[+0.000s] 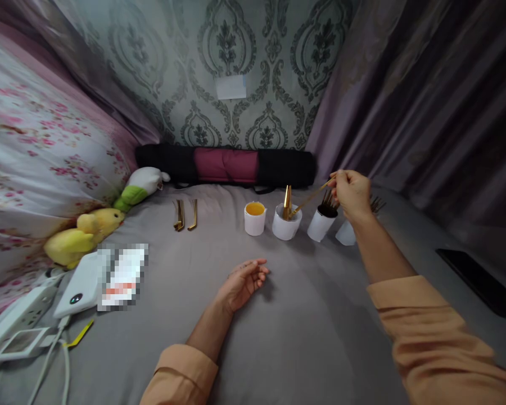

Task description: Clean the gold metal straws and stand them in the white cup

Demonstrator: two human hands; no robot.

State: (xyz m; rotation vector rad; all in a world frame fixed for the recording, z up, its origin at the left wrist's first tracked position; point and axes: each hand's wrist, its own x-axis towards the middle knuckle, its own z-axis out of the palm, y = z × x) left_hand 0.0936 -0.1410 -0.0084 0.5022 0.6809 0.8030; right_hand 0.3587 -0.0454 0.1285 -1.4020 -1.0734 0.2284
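My right hand (352, 193) pinches the upper end of a thin golden stick (312, 197), which slants down to the left into a white cup (285, 227). A shiny gold bundle (287, 202) stands upright in that same cup. Palm turned sideways, my left hand (243, 283) rests just above the grey sheet, fingers loosely curled and holding nothing. To the left of the stick's cup is a white cup with a yellow-orange inside (254, 220). On the right, a tilted white cup (319, 225) holds several thin dark sticks. Another white cup (346, 233) is partly hidden by my right arm.
Thin bent gold pieces (179, 216) lie on the grey sheet (303, 337) at left. Plush toys (71, 242), a power bank (82, 284) and a power strip (29, 306) line the left side. A phone (480, 281) lies right; a long bag (225, 165) lies against the wall.
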